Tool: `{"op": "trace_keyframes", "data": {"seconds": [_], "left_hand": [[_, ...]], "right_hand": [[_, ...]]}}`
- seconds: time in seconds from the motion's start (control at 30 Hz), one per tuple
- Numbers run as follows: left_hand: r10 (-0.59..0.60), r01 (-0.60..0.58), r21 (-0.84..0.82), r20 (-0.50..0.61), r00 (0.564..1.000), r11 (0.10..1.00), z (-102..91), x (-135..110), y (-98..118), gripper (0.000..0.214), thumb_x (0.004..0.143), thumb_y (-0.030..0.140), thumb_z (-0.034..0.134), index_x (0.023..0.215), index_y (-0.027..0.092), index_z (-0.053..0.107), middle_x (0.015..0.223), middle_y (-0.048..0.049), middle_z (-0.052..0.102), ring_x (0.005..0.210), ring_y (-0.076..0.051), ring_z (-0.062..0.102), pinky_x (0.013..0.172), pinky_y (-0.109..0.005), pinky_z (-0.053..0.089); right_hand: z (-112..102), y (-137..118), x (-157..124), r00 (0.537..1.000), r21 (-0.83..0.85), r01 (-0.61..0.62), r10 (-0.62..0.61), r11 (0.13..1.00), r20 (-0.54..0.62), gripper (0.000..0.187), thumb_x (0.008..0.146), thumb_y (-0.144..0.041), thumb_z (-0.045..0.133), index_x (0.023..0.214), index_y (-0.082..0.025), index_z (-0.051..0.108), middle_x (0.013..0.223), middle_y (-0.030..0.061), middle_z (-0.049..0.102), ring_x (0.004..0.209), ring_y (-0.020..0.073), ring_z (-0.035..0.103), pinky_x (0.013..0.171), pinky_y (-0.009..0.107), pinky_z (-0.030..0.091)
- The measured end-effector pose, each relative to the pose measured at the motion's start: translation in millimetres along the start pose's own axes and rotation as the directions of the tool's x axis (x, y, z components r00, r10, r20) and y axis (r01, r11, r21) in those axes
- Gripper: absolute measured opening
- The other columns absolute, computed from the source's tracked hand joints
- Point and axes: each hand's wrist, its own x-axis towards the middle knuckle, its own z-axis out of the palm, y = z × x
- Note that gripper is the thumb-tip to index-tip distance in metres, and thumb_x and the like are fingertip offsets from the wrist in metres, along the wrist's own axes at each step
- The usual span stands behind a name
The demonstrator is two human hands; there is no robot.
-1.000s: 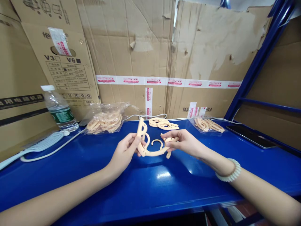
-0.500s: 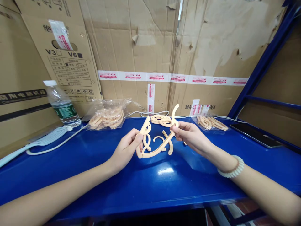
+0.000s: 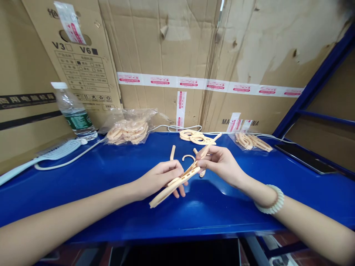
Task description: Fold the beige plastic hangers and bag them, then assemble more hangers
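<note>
A cream plastic folding clothes hanger (image 3: 163, 195) is held tilted above the blue table by both hands. My left hand (image 3: 159, 178) is closed around its middle, and some of the fingertips show beneath it. My right hand (image 3: 224, 165) pinches its upper part between thumb and fingers, where one slim arm sticks up to the right. Small slots line the near piece. Behind the hands lie a loose curved hook (image 3: 188, 156) and a short straight piece (image 3: 172, 152); other loose parts are partly hidden by my right hand.
At the back sit a stack of folded hangers (image 3: 191, 136), a bag of cream parts (image 3: 129, 131) and a smaller bag (image 3: 253, 142). Left are a water bottle (image 3: 76, 114) and a pale hairbrush (image 3: 59, 149). A phone (image 3: 306, 158) lies right. Cardboard (image 3: 163, 48) walls the back.
The hanger, earlier spread wide between my hands, is now turned and folded narrower. My hands have come closer together. The straight piece now shows lying on the table behind my left hand.
</note>
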Motion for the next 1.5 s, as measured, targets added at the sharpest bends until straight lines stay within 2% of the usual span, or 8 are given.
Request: {"op": "trace_keyframes", "data": {"seconds": [0.33,0.57,0.7,0.77,0.9,1.03,1.23,1.5], "left_hand": [[0.003,-0.006,0.307,0.012,1.0,0.952,10.7,-8.6,1.9,0.031,0.095,0.047,0.042,0.083,0.019,0.051,0.05,0.0063,0.05,0.039,-0.009,0.045,0.04,-0.02,0.032],[0.206,-0.17,0.672,0.027,0.978,0.721,7.5,-6.6,0.5,0.037,0.098,0.036,0.035,0.068,0.018,0.046,0.061,0.0034,0.048,0.058,-0.011,0.043,0.057,-0.023,0.033],[0.139,-0.144,0.593,0.054,0.989,0.793,6.1,-4.9,-0.3,0.04,0.099,0.04,0.033,0.069,0.018,0.048,0.056,0.0031,0.051,0.052,-0.011,0.047,0.056,-0.022,0.038],[0.06,-0.086,0.459,0.07,0.996,0.884,4.3,-3.6,-2.6,0.04,0.098,0.046,0.034,0.073,0.018,0.049,0.05,0.0044,0.049,0.043,-0.01,0.046,0.047,-0.02,0.037],[-0.035,0.026,0.087,0.106,0.994,0.996,-2.9,3.6,-8.7,0.038,0.09,0.053,0.05,0.087,0.016,0.056,0.052,0.0018,0.055,0.038,-0.012,0.052,0.038,-0.019,0.038],[-0.054,0.061,-0.174,0.046,0.998,0.983,-5.7,11.2,-6.9,0.03,0.083,0.039,0.065,0.093,0.012,0.061,0.067,-0.0074,0.068,0.052,-0.016,0.064,0.05,-0.023,0.053],[-0.15,0.076,-0.366,-0.177,0.973,0.927,2.7,10.0,8.2,0.017,0.094,0.025,0.052,0.094,0.011,0.062,0.093,-0.0146,0.073,0.074,-0.019,0.072,0.071,-0.028,0.058],[-0.083,-0.021,-0.446,-0.212,0.974,0.895,-1.2,10.6,3.6,0.012,0.094,0.016,0.051,0.095,0.015,0.062,0.094,-0.0093,0.071,0.079,-0.02,0.071,0.074,-0.031,0.057]], "right_hand": [[4.4,-1.3,-4.9,0.929,-0.427,0.354,-0.26,0.832,0.264,0.006,0.083,-0.02,0.069,0.078,-0.017,0.071,0.078,0.0038,0.07,0.073,0.0143,0.065,0.063,0.024,0.053],[1.6,-3.3,-11.2,0.713,-0.612,0.696,-0.458,0.376,0.531,0.025,0.097,-0.013,0.043,0.086,-0.016,0.064,0.08,0.0058,0.067,0.075,0.0143,0.061,0.066,0.028,0.05],[-2.5,-3.7,-15.4,0.521,-0.593,0.804,-0.441,-0.032,0.731,0.023,0.096,-0.012,0.046,0.079,-0.019,0.061,0.078,0.0034,0.065,0.076,0.0153,0.061,0.061,0.028,0.047],[-5.5,-10.8,-14.8,0.479,-0.576,0.815,-0.49,-0.058,0.728,0.021,0.094,-0.011,0.05,0.079,-0.02,0.062,0.079,0.0034,0.066,0.077,0.0154,0.062,0.061,0.028,0.048],[-27.7,-36.6,-5.2,0.741,-0.702,0.634,-0.515,0.324,0.431,0.019,0.095,-0.016,0.049,0.087,-0.018,0.066,0.089,0.0066,0.07,0.085,0.0159,0.064,0.074,0.031,0.051],[-73.4,-46.7,10.0,0.988,-0.861,0.152,-0.04,0.485,0.152,0.016,0.088,-0.027,0.057,0.085,-0.015,0.066,0.07,0.0035,0.066,0.059,0.0141,0.06,0.057,0.027,0.048],[-102.7,-27.5,19.4,0.925,-0.808,-0.24,0.38,0.538,-0.021,0.056,0.078,-0.02,0.065,0.131,-0.011,0.05,0.061,-0.0014,0.065,0.046,0.0105,0.053,0.044,0.022,0.043],[-76.7,-21.4,12.1,0.967,-0.964,-0.203,0.188,0.171,-0.17,0.037,0.086,-0.023,0.058,0.121,-0.009,0.059,0.06,0.0036,0.066,0.059,0.0213,0.064,0.056,0.03,0.046]]}}
